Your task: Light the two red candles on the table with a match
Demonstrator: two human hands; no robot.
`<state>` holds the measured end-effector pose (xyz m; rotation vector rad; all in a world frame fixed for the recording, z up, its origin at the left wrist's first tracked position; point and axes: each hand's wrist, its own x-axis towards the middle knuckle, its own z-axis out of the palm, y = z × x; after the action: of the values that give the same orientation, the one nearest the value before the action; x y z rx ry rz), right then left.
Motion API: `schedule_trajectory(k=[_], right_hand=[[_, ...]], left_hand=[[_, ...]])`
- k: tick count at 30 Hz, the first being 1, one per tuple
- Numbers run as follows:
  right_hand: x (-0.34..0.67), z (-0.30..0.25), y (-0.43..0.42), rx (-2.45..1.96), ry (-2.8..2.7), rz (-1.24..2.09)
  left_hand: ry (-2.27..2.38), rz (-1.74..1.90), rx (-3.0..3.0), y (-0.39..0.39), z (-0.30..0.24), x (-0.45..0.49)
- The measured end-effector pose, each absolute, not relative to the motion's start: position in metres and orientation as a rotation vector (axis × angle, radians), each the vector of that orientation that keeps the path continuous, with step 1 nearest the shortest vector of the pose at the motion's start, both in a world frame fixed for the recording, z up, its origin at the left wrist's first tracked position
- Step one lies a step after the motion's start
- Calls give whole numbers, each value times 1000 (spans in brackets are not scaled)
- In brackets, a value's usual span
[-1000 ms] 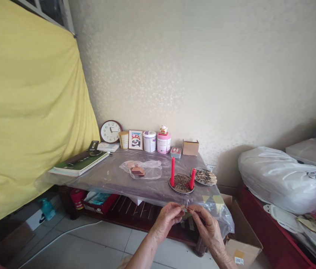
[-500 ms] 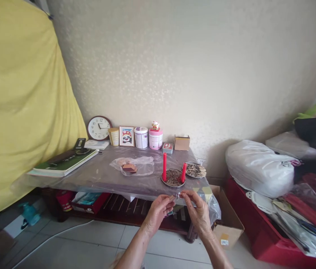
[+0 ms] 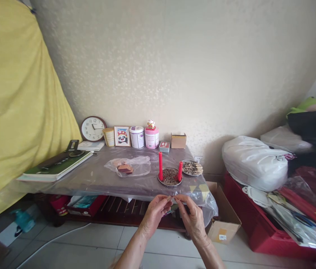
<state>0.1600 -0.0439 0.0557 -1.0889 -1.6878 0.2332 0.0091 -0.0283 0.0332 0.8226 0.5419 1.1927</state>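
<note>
Head view, hands: the left hand (image 3: 154, 214) and right hand (image 3: 191, 216) are meeting fingertip to fingertip in front of the counter (image 3: 96, 178), just below its front edge.
Left grip: its fingers are pinching closed on a small brown piece (image 3: 169, 198), too small to identify.
Right grip: its fingers are curling closed at the same spot; I cannot tell whether they are holding anything.
Counter: a plastic sheet is covering it.
Nearest things: two red candles (image 3: 160, 171) are standing on a round tray (image 3: 169, 177), just beyond the hands.
Beside the tray: a dish of sticks (image 3: 192, 168) is lying to its right, a plastic bag (image 3: 128, 166) to its left.
Back row: a clock (image 3: 93, 128) is leaning against the wall.
</note>
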Motion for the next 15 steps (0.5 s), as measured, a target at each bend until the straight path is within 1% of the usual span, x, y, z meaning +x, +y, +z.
schedule_trajectory(k=[15], right_hand=[[161,53,-41,-974,-1751,150]], left_hand=[[495,1220,829,-28,32,13]])
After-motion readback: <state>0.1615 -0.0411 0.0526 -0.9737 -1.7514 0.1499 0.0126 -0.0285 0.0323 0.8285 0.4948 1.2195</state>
